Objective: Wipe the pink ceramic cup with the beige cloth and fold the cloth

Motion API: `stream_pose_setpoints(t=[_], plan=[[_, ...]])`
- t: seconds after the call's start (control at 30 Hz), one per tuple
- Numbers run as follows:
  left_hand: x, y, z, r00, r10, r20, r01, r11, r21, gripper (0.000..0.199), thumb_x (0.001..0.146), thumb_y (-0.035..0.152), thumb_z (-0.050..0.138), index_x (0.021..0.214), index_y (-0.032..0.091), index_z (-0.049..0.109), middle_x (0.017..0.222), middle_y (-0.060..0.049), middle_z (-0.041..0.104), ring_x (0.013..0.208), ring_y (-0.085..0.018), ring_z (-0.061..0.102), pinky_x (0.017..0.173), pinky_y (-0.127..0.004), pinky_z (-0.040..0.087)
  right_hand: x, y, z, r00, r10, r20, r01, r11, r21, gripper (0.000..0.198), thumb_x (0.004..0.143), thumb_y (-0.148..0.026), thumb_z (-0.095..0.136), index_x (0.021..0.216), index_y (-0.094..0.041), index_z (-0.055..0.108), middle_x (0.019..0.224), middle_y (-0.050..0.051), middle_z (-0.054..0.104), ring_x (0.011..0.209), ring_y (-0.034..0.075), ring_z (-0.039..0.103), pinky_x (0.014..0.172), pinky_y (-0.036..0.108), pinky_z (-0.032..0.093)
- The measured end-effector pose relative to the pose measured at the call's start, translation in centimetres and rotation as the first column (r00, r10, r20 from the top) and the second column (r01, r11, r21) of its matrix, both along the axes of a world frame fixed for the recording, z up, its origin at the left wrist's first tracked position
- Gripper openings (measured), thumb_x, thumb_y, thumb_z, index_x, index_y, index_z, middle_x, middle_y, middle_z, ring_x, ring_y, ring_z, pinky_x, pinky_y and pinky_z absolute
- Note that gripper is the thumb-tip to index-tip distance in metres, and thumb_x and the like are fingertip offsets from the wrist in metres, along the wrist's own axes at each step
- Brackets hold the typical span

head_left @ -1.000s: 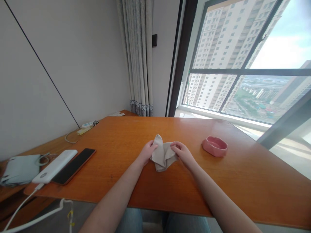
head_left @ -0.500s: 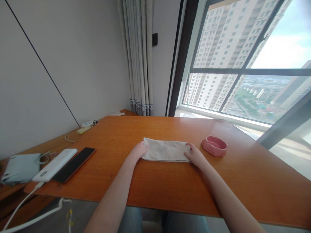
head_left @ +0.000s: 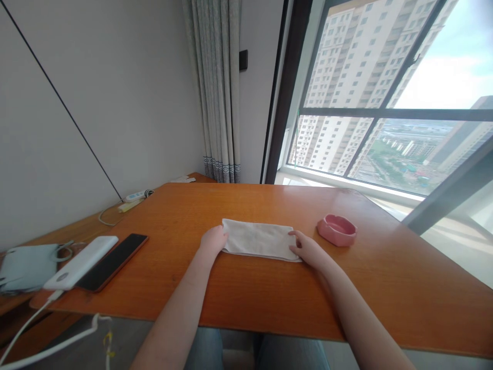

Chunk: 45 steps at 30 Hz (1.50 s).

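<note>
A folded off-white cloth [head_left: 258, 239] lies as a long flat strip in the middle of the table, its right end slightly nearer to me. My left hand [head_left: 214, 241] grips the cloth's left end, its fingers curled and partly hidden. At the opposite end my right hand [head_left: 308, 250] holds the right edge, with thumb and forefinger on top and a small gap between them. To the right of that hand sits a pink faceted bowl [head_left: 337, 230], apart from the cloth.
On the left of the brown wooden table [head_left: 250, 293] lie a black phone [head_left: 111, 263] and a white power bank [head_left: 81, 263] with a cable plugged in. Farther left is a pale blue pouch [head_left: 29, 268]. A power strip [head_left: 135, 196] rests by the wall.
The cloth's right end has come slightly nearer to me, with my right hand on it. My left hand's fingers have curled more at the left end. The view has shifted a little.
</note>
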<state>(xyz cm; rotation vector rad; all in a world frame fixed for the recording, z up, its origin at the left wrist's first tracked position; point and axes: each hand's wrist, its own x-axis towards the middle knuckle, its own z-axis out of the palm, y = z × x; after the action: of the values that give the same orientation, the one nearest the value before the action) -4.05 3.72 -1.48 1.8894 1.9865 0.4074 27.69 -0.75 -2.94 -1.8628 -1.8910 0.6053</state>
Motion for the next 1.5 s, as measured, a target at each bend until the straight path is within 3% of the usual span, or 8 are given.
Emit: stream_pose_setpoints(t=[0.23,0.37,0.43,0.6,0.77,1.0,1.2,1.5], plan=[[0.6,0.4,1.3,0.964,-0.013,0.266,-0.007,0.997,0.075,0.026,0.087,0.038,0.041,0.089,0.017,0.056,0.094,-0.011,0.067,0.085,-0.022,0.063,0.07,-0.029,0.046,-1.2,-0.6,0.9,0.996,0.09,0.026,-0.09,0.996,-0.007,0.027,0.074,-0.027,0.058,0.101,-0.021,0.055,0.062,-0.004,0.051,0.061,0.016,0.051,0.058,0.026,0.037],[1.7,0.0,2.0,0.576,-0.124,0.808,0.024,0.991,0.134,0.027,0.081,0.037,0.051,0.098,0.017,0.053,0.092,-0.006,0.066,0.078,-0.016,0.062,0.067,-0.025,0.047,-2.6,-1.1,1.2,0.982,0.181,0.043,-0.182,0.983,0.017,0.037,0.073,-0.038,0.062,0.105,-0.021,0.056,0.075,0.0,0.06,0.069,0.019,0.056,0.065,0.029,0.042],[2.6,-0.5,2.1,0.418,-0.182,0.89,-0.006,0.979,0.203,0.03,0.078,0.035,0.056,0.1,0.016,0.053,0.097,-0.006,0.064,0.082,-0.016,0.061,0.072,-0.026,0.048,-3.7,-1.2,1.0,0.977,0.206,0.055,-0.21,0.976,0.065,0.039,0.074,-0.04,0.063,0.107,-0.021,0.057,0.089,0.005,0.065,0.081,0.022,0.059,0.075,0.032,0.043],[6.1,-2.5,1.4,0.55,-0.41,0.728,0.184,0.909,0.373,0.029,0.076,0.03,0.059,0.102,0.017,0.057,0.103,-0.007,0.063,0.094,-0.02,0.059,0.082,-0.03,0.047,-5.9,-1.2,0.3,0.959,0.271,0.079,-0.281,0.944,0.172,0.038,0.078,-0.039,0.06,0.111,-0.019,0.058,0.11,0.01,0.063,0.103,0.026,0.057,0.091,0.037,0.039],[9.4,-4.2,-0.4,0.684,-0.621,0.382,0.45,0.772,0.45,0.016,0.076,0.017,0.052,0.09,0.019,0.061,0.095,-0.006,0.063,0.093,-0.02,0.056,0.087,-0.031,0.043,-6.0,-1.3,0.6,0.951,0.29,0.11,-0.307,0.933,0.187,0.021,0.078,-0.029,0.057,0.096,-0.019,0.061,0.094,0.007,0.063,0.089,0.022,0.058,0.079,0.031,0.041],[9.2,-4.6,-1.4,0.672,-0.654,0.347,0.562,0.756,0.337,0.014,0.071,0.016,0.057,0.084,0.017,0.055,0.082,-0.001,0.058,0.074,-0.015,0.052,0.07,-0.025,0.042,-4.1,-1.6,1.4,0.928,0.367,0.071,-0.372,0.925,0.075,0.031,0.066,-0.031,0.068,0.093,-0.02,0.058,0.085,0.001,0.056,0.077,0.017,0.051,0.07,0.028,0.038],[9.7,-5.2,-1.1,0.677,-0.704,0.216,0.598,0.697,0.396,0.01,0.07,0.01,0.054,0.075,0.018,0.05,0.081,-0.002,0.056,0.079,-0.016,0.049,0.074,-0.026,0.038,-3.6,-1.3,1.3,0.934,0.345,0.092,-0.349,0.937,0.031,0.024,0.064,-0.034,0.069,0.069,-0.019,0.051,0.073,0.0,0.053,0.069,0.015,0.046,0.064,0.026,0.034],[9.5,-5.3,-1.1,0.601,-0.769,0.218,0.691,0.637,0.342,0.009,0.072,0.012,0.055,0.079,0.016,0.058,0.084,-0.004,0.061,0.081,-0.016,0.054,0.076,-0.026,0.042,-3.0,-1.3,1.6,0.926,0.377,-0.013,-0.377,0.926,-0.025,0.017,0.064,-0.027,0.067,0.073,-0.018,0.057,0.076,0.0,0.056,0.071,0.015,0.049,0.065,0.025,0.037]])
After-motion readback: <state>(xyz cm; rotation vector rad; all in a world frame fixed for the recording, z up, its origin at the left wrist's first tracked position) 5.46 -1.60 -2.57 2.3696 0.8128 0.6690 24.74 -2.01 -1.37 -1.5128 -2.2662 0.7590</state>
